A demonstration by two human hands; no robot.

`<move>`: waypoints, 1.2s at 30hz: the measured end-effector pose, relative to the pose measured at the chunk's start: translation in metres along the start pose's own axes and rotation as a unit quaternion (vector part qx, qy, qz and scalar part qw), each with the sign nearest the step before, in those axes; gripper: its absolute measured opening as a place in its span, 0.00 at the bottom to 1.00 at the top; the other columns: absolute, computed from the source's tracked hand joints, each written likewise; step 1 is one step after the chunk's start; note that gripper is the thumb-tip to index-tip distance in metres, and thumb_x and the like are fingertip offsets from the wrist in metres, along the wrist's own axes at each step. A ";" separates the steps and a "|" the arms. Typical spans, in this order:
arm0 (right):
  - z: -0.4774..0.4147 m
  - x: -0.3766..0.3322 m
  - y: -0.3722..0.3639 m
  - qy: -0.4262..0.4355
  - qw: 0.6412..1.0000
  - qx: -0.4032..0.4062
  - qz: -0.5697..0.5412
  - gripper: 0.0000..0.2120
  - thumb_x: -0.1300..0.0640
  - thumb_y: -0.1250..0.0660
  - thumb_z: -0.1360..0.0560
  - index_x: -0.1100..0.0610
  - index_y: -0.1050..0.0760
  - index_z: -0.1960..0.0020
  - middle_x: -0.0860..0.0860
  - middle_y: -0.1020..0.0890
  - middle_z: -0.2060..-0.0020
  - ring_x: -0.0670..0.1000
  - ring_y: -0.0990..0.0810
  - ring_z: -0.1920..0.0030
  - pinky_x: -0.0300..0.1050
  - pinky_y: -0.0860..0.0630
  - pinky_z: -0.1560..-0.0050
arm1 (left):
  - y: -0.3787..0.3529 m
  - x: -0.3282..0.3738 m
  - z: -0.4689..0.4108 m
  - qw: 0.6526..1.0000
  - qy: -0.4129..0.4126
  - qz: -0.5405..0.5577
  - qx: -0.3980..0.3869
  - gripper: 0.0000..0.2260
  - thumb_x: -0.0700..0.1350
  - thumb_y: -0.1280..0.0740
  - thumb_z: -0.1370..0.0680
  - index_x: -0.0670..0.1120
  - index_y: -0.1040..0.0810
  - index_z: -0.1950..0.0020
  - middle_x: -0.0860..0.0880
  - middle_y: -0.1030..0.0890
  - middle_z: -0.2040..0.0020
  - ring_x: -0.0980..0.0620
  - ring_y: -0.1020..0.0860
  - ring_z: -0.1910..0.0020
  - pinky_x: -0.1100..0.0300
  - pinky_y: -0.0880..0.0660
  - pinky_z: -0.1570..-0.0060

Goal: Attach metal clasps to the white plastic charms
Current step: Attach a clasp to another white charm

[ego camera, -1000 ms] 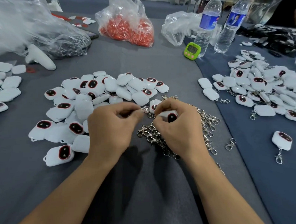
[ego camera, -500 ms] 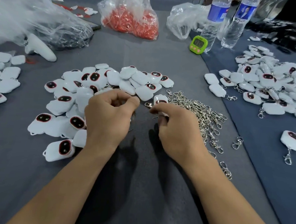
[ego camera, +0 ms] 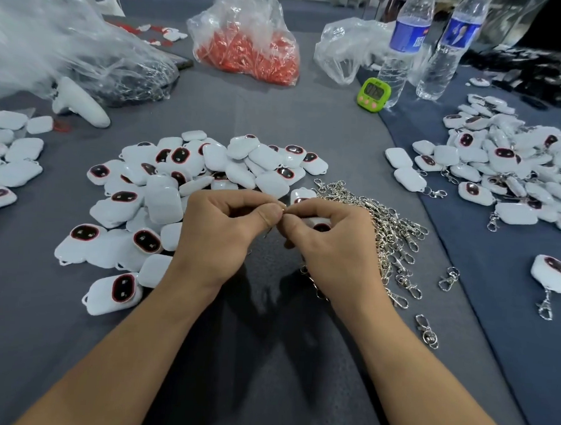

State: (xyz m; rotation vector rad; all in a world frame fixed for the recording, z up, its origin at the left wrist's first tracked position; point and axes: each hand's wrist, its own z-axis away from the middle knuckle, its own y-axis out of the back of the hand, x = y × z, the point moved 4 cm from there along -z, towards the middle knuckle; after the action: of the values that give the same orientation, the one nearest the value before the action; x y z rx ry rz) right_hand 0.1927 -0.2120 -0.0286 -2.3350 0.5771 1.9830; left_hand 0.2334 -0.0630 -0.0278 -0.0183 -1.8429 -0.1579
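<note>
Metal ring (ego camera: 283,209) pinched in our left hand (ego camera: 226,229); right hand (ego camera: 332,247) grips white charm (ego camera: 320,225). We'd steady its loop. Spare clasps (ego camera: 392,231) three o'clock.

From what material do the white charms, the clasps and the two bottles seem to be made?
Charms: likely hard plastic, glossy white; light glints on smooth rounded shells.
Clasps: metal, probably plated; bright silver with sharp reflections.
Bottles: thin clear plastic; see-through, ribbed walls.

Head-worn view faces forward and down; close above left hand (ego camera: 219,235) and right hand (ego camera: 332,247)
</note>
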 end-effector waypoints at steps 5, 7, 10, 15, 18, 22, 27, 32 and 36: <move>0.001 -0.001 0.001 0.011 1.000 0.018 -0.020 0.03 0.55 0.26 0.32 0.47 0.15 0.60 0.54 0.16 0.70 0.62 0.18 0.65 0.60 0.19 0.63 | 0.001 0.005 0.003 1.000 -0.006 0.003 -0.009 0.11 0.35 0.24 0.27 0.53 0.13 0.59 0.52 0.13 0.62 0.55 0.15 0.61 0.67 0.22 0.59; 0.001 -0.001 0.004 0.025 0.999 0.026 0.010 0.03 0.55 0.26 0.32 0.47 0.15 0.61 0.49 0.15 0.68 0.56 0.17 0.65 0.54 0.18 0.62 | 0.002 0.006 0.003 0.999 -0.020 -0.033 -0.019 0.08 0.38 0.24 0.28 0.53 0.13 0.58 0.52 0.14 0.63 0.53 0.16 0.62 0.64 0.21 0.61; 0.000 -0.001 0.007 0.042 0.998 0.029 0.047 0.06 0.57 0.25 0.33 0.46 0.16 0.63 0.41 0.16 0.67 0.42 0.19 0.67 0.34 0.26 0.67 | 0.004 0.006 0.004 0.994 -0.029 -0.102 -0.036 0.04 0.44 0.25 0.29 0.53 0.12 0.58 0.54 0.15 0.65 0.51 0.17 0.66 0.58 0.20 0.65; -0.002 0.005 0.006 0.015 0.999 0.014 0.040 0.09 0.63 0.24 0.32 0.49 0.15 0.62 0.43 0.16 0.69 0.43 0.20 0.68 0.35 0.27 0.66 | 0.003 0.005 0.002 0.991 -0.032 -0.126 -0.039 0.06 0.41 0.24 0.31 0.53 0.13 0.60 0.55 0.15 0.65 0.53 0.17 0.66 0.56 0.19 0.64; -0.003 0.003 0.006 0.011 1.000 0.005 0.008 0.08 0.64 0.24 0.31 0.51 0.14 0.62 0.48 0.16 0.69 0.52 0.18 0.67 0.46 0.22 0.66 | 0.002 0.004 0.001 0.996 -0.021 -0.082 -0.035 0.06 0.40 0.25 0.31 0.52 0.13 0.60 0.54 0.14 0.64 0.54 0.16 0.64 0.61 0.20 0.64; -0.003 -0.002 0.004 0.026 0.999 -0.039 -0.023 0.07 0.64 0.25 0.31 0.52 0.16 0.62 0.52 0.16 0.70 0.57 0.18 0.67 0.54 0.21 0.64 | 0.005 0.003 0.000 0.999 0.017 -0.002 -0.050 0.07 0.36 0.26 0.30 0.48 0.12 0.59 0.48 0.14 0.63 0.51 0.15 0.62 0.62 0.20 0.59; -0.002 -0.003 0.001 0.018 0.995 -0.051 -0.085 0.06 0.63 0.26 0.33 0.52 0.15 0.63 0.52 0.17 0.71 0.50 0.19 0.70 0.44 0.24 0.66 | 0.006 0.005 0.003 0.998 0.025 0.021 -0.052 0.05 0.38 0.25 0.31 0.46 0.12 0.59 0.47 0.14 0.63 0.52 0.16 0.62 0.63 0.21 0.58; -0.005 0.000 0.005 0.039 0.998 -0.046 -0.027 0.08 0.65 0.25 0.32 0.52 0.15 0.62 0.50 0.16 0.69 0.47 0.18 0.69 0.42 0.22 0.65 | 0.007 0.007 0.005 0.992 -0.022 -0.116 -0.045 0.07 0.40 0.23 0.30 0.53 0.13 0.61 0.55 0.15 0.66 0.57 0.19 0.68 0.67 0.24 0.66; -0.005 0.001 0.008 0.054 0.997 -0.033 0.037 0.07 0.59 0.24 0.32 0.47 0.16 0.61 0.46 0.16 0.68 0.47 0.18 0.68 0.46 0.21 0.64 | 0.006 0.008 0.007 0.985 -0.041 -0.166 -0.023 0.07 0.42 0.22 0.32 0.55 0.13 0.62 0.59 0.17 0.67 0.61 0.21 0.70 0.72 0.29 0.68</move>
State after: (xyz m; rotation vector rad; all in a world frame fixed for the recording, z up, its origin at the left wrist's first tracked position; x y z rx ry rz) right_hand 0.1956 -0.2207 -0.0272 -2.5074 0.6236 1.9442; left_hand 0.2248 -0.0568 -0.0211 0.2538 -1.9134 -0.4377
